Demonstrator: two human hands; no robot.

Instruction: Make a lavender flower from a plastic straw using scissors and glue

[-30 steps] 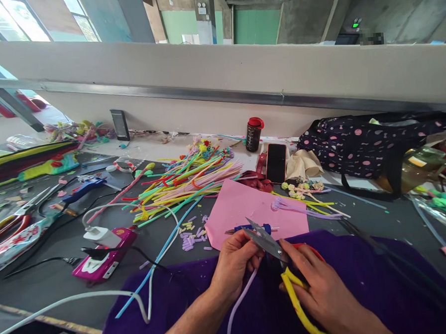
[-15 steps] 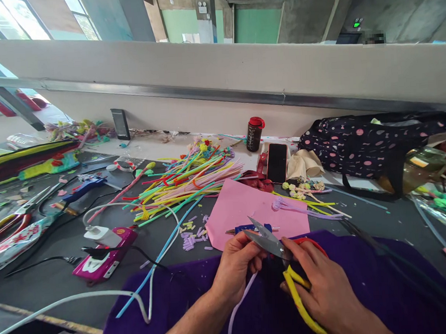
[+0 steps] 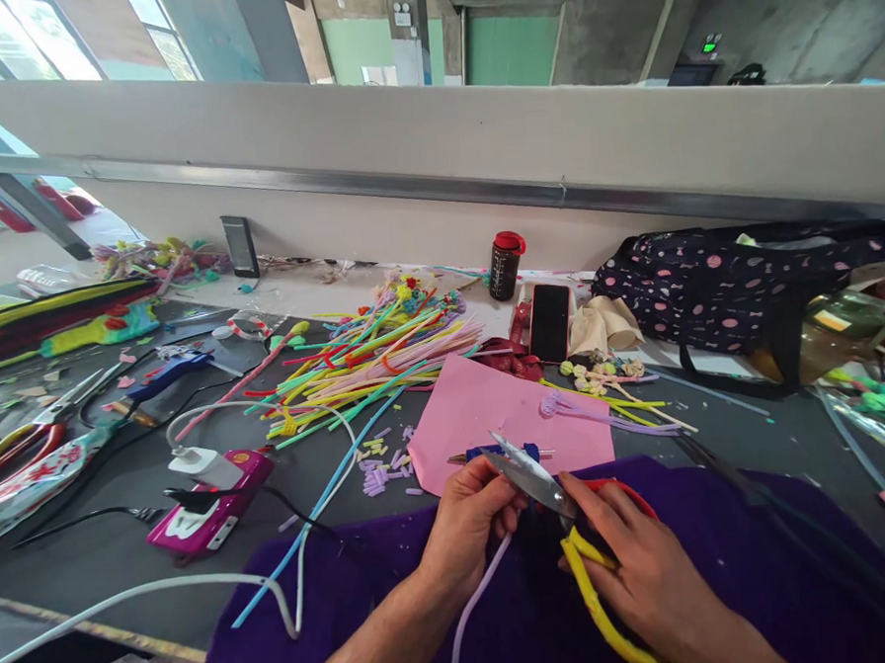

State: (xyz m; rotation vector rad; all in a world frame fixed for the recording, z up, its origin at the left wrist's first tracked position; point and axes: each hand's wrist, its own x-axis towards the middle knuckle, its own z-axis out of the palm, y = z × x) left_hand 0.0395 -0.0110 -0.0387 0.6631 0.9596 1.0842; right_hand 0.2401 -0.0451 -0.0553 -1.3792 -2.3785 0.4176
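Observation:
My left hand (image 3: 464,528) is pinched around a lilac chenille stem (image 3: 477,597), whose long end hangs down towards my lap. Its gripped end is hidden by my fingers. With my right hand (image 3: 647,548) I hold a pair of scissors (image 3: 535,480) with yellow and red handles. The blades stand slightly apart, their tips pointing left over my left fingertips. Just beyond the hands, a blue pen-like tool (image 3: 486,454) lies on a pink sheet (image 3: 483,399). Under both hands spreads a dark purple cloth (image 3: 396,571).
Bundled coloured stems (image 3: 385,359) lie ahead, near short lilac offcuts (image 3: 376,476). A magenta power strip (image 3: 210,507) with cables sits left, past a blue stem (image 3: 311,516). Behind stand a phone (image 3: 550,324), a bottle (image 3: 504,267) and a patterned bag (image 3: 707,283). Other scissors (image 3: 50,416) lie far left.
The scissor blades have come closer together, and the yellow handle has swung slightly right. My left hand stays in nearly the same place with the lilac stem.

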